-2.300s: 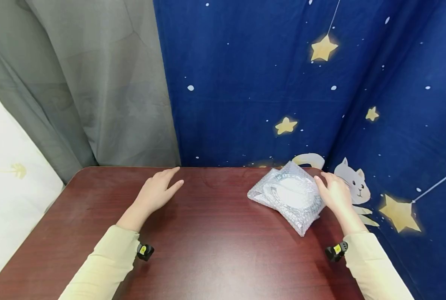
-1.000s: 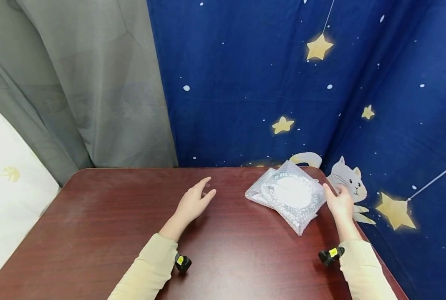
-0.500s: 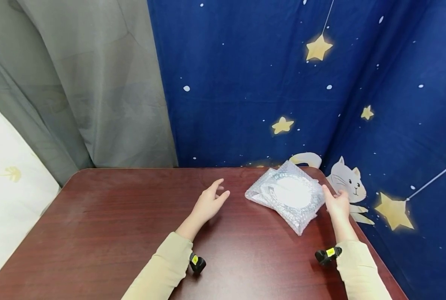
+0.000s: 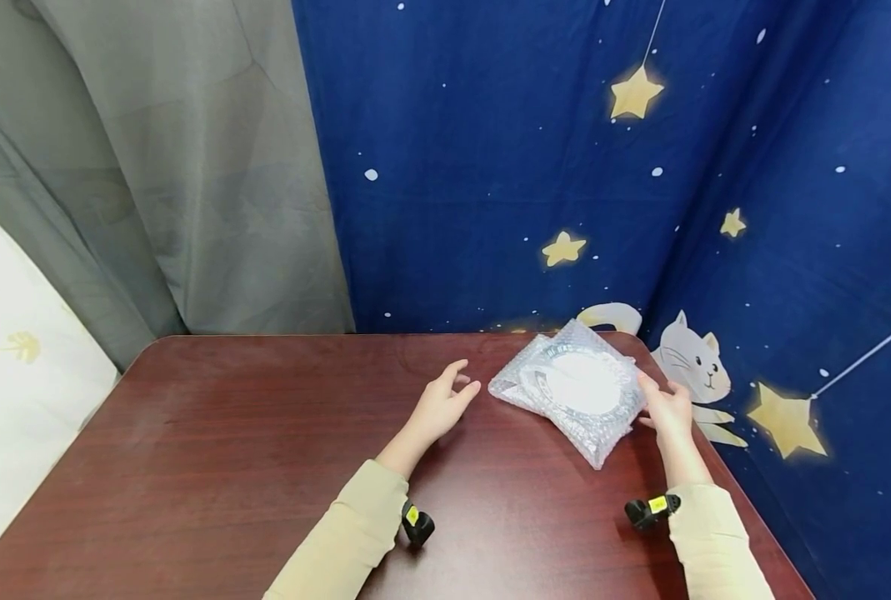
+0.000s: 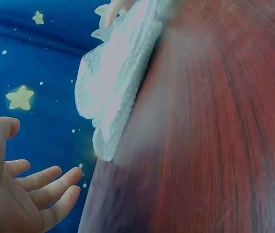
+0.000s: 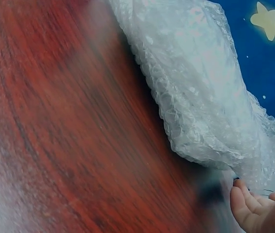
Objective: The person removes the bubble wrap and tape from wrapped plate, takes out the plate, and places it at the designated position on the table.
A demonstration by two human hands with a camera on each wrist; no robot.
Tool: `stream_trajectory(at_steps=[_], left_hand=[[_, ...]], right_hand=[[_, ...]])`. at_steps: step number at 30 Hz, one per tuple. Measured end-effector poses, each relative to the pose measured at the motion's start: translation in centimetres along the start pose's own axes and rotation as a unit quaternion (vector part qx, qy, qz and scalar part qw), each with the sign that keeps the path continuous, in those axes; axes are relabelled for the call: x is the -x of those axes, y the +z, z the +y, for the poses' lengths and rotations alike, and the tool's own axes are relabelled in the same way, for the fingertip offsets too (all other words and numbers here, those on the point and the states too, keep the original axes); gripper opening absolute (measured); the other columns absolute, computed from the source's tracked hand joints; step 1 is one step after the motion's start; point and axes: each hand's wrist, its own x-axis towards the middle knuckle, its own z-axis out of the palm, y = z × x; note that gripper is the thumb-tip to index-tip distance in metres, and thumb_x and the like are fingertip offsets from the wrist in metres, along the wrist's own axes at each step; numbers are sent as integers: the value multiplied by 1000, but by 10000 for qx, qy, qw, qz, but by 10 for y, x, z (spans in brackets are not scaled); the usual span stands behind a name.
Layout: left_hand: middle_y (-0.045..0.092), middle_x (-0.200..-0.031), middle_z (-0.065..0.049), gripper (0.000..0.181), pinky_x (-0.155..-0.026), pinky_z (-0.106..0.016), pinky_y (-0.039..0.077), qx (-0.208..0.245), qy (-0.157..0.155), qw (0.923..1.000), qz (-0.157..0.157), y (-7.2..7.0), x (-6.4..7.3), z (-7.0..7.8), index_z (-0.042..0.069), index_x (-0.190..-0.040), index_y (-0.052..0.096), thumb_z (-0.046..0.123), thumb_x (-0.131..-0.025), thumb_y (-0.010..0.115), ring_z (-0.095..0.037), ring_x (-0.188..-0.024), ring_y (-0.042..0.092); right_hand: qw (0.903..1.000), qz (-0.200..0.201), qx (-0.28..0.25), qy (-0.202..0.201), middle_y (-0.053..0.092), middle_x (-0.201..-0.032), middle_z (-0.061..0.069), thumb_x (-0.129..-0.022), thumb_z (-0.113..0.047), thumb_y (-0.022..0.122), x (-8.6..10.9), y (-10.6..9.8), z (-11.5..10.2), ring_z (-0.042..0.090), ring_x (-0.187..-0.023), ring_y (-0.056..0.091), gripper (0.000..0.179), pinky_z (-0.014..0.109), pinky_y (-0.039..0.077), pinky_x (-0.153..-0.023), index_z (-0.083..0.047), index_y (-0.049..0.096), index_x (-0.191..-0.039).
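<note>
bubblewrap (image 4: 580, 387), crinkled and pebbly, has one corner in curled right fingers (image 6: 243, 208).

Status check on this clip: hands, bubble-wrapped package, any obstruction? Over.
Left hand open, apart from package. Right hand at its right edge, firm grip unconfirmed. Package on table; nothing seen between it and left hand.

You can't make out the lettering (image 4: 562, 352) on the bubble-wrapped packet (image 4: 582, 390) near the tabletop's (image 4: 265, 450) far right corner.
</note>
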Motion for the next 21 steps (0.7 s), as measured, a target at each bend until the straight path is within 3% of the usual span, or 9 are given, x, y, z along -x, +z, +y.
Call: stream_trajectory(at_steps=[5, 8, 13, 21], left_hand=[[64, -114, -11, 50, -66, -31, 53, 488, -236, 9985, -74, 10, -4, 2, 5, -141, 43, 27, -97, 56, -24, -82, 66], [65, -113, -9, 50, -62, -31, 52, 801, -396, 9959, -113, 17, -6, 3, 5, -141, 43, 25, -97, 55, -25, -83, 67], [63, -117, -12, 48, -66, -41, 55, 1411, -592, 9880, -214, 29, -9, 6, 4, -142, 40, 21, -99, 52, -29, -87, 67], [58, -124, -21, 56, -69, -46, 56, 2243, -839, 9705, -277, 50, -11, 6, -1, -144, 35, 23, -97, 54, -36, -95, 66]], right_hand=[[9993, -92, -357, 92, 23, -148, 30, -90, -45, 61, -2, 3, 3, 9, -73, 54, 94, 26, 56, -63, 0, 5, -152], [9987, -143, -464, 149, 21, -150, 29, -91, -43, 61, -4, 3, 5, 12, -79, 55, 93, 24, 55, -63, -1, 4, -152], [9980, -250, -532, 233, 17, -151, 27, -91, -43, 60, -5, 3, 8, 18, -90, 55, 94, 21, 55, -65, -2, 2, -153], [9955, -473, -726, 394, 17, -152, 26, -90, -45, 61, -6, 4, 11, 5, -79, 55, 98, 19, 53, -66, -1, 0, -152]])
